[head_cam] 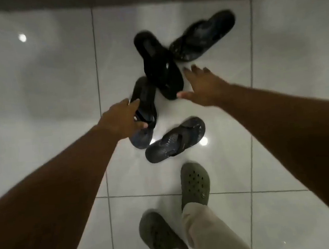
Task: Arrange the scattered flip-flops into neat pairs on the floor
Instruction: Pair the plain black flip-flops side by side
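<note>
My left hand (122,119) curls around the dark rubber flip-flop (143,114) on the white tiled floor (36,96); right hand (200,88) spread, empty. Lifting may drag the overlapping black flip-flop (159,64) askew.

No text, brand, number or sign can be read anywhere; a small pale mark on the black flip-flop (159,64) is too blurred to make out.

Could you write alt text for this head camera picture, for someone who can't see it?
Seen from above, a person's left hand closes on a dark flip-flop while the open right hand reaches toward a black one; two more lie scattered on the white tiled floor. The person wears green clogs.
</note>
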Demonstrator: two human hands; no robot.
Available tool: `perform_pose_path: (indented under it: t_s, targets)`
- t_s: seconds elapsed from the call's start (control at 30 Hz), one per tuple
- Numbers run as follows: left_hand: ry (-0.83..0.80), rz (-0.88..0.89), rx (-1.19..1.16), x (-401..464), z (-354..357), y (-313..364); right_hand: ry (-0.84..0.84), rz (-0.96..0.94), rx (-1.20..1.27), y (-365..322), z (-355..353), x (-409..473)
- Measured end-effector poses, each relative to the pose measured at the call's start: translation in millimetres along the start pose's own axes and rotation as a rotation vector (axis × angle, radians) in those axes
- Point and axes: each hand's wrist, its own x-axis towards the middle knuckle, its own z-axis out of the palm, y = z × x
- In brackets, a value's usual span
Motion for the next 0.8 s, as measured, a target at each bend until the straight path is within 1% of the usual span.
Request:
perform_pose_path:
  t_s: [0.07, 0.1, 0.17, 0.23, 0.27, 0.33, 0.4, 0.47, 0.57, 0.63, 0.7, 0.73, 0.8]
  targets:
    - [0.009, 0.037, 0.033, 31.4, 29.2, -7.9, 0.034, -0.104, -0.066, -7.3, 16.4, 43.5]
    - [-0.014, 0.042, 0.073, 46.1, 46.4, -11.5, 0.04, -0.144, -0.101, -12.4, 23.6, 65.7]
    - [-0.052, 0.069, 0.158, 67.3, 79.7, -18.4, 0.063, -0.17, -0.155, -26.3, 35.1, 102.8]
    - [-0.038, 0.103, 0.228, 81.4, 107.9, -29.9, 0.1, -0.143, -0.256, -30.8, 47.9, 127.7]
    - [0.003, 0.123, 0.247, 86.8, 118.0, -39.5, 0.11, -0.116, -0.286, -31.0, 55.8, 138.3]
    - [0.106, 0.168, 0.27, 90.7, 132.1, -61.5, 0.082, -0.046, -0.235, -32.4, 77.6, 146.7]
    - [0.151, 0.186, 0.262, 85.1, 136.7, -83.3, 0.085, -0.009, -0.156, -38.7, 102.5, 140.1]
    - [0.166, 0.134, 0.2, 74.8, 138.7, -101.8, 0.103, -0.035, -0.127, -48.6, 125.6, 128.2]
    - [0.171, 0.015, 0.063, 62.7, 142.8, -116.8, 0.119, -0.069, -0.158, -64.7, 160.6, 107.2]
    - [0.186, -0.073, -0.051, 58.0, 148.8, -121.6, 0.106, -0.043, -0.133, -76.3, 181.4, 85.0]
    - [0.233, -0.197, -0.202, 53.8, 150.9, -121.3, 0.104, 0.008, -0.113, -82.6, 198.5, 63.7]
    - [0.247, -0.248, -0.218, 51.0, 151.0, -120.3, 0.115, 0.023, -0.111, -85.0, 206.0, 53.7]
    - [0.242, -0.296, -0.125, 47.6, 150.6, -117.8, 0.143, 0.03, -0.116, -88.1, 218.0, 43.3]
